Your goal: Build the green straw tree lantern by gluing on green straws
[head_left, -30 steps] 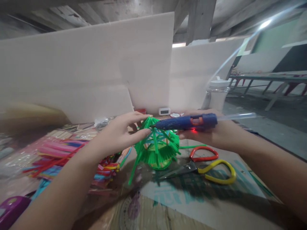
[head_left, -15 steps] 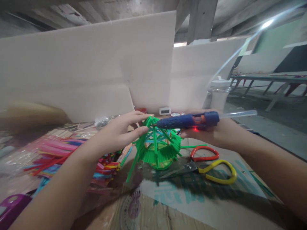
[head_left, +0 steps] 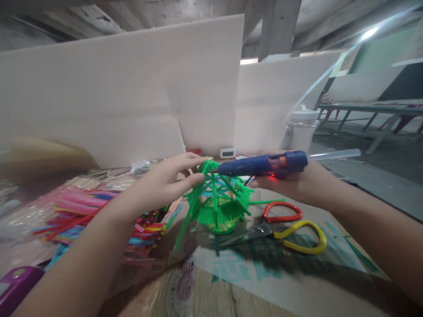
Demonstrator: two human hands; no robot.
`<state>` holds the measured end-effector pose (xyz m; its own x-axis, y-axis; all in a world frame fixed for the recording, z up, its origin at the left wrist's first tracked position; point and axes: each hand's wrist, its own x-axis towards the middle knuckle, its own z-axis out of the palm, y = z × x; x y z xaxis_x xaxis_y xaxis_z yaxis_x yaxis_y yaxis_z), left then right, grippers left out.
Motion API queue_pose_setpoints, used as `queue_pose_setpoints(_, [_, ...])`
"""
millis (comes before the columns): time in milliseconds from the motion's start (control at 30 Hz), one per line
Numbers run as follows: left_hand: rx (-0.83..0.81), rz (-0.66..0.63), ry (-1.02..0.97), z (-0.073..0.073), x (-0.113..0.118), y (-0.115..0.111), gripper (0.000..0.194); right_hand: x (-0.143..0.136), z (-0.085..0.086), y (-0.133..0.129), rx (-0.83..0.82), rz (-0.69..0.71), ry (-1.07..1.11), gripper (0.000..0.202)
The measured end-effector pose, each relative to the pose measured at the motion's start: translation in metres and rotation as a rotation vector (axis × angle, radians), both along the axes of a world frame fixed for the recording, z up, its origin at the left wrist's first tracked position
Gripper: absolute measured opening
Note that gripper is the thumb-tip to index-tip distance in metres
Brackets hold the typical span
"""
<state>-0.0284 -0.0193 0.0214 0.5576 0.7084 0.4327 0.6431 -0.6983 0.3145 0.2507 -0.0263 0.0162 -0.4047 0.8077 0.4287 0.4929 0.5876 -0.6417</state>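
Observation:
A small green pipe-cleaner model (head_left: 222, 210), with a pointed top and a flared skirt, stands on the work surface. My left hand (head_left: 176, 176) pinches its upper left side between thumb and fingers. In my right hand (head_left: 284, 182) is a blue hot glue gun (head_left: 261, 164), its red light lit and a clear glue stick (head_left: 335, 154) poking out of the back. The gun's nozzle points left at the model's top, touching it or very close. Fingers of the right hand are partly hidden behind the gun.
Scissors (head_left: 264, 231) with red and yellow handles lie right of the model. Coloured pipe cleaners (head_left: 82, 207) are heaped at left. A clear protractor (head_left: 180, 286) lies in front. Behind stand a small digital clock (head_left: 228, 152), a clear bottle (head_left: 302, 127) and white boards (head_left: 132, 97).
The glue gun has shifted slightly right, its nozzle drawn back a little from the model's top. My left hand keeps its hold, almost unmoved.

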Motion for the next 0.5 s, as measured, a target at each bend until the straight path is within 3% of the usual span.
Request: queue_pose_setpoints(500, [0.017, -0.032, 0.0, 0.0005, 0.0009, 0.0003, 0.035, -0.0026, -0.001, -0.0002, 0.025, -0.061, -0.095, 0.041])
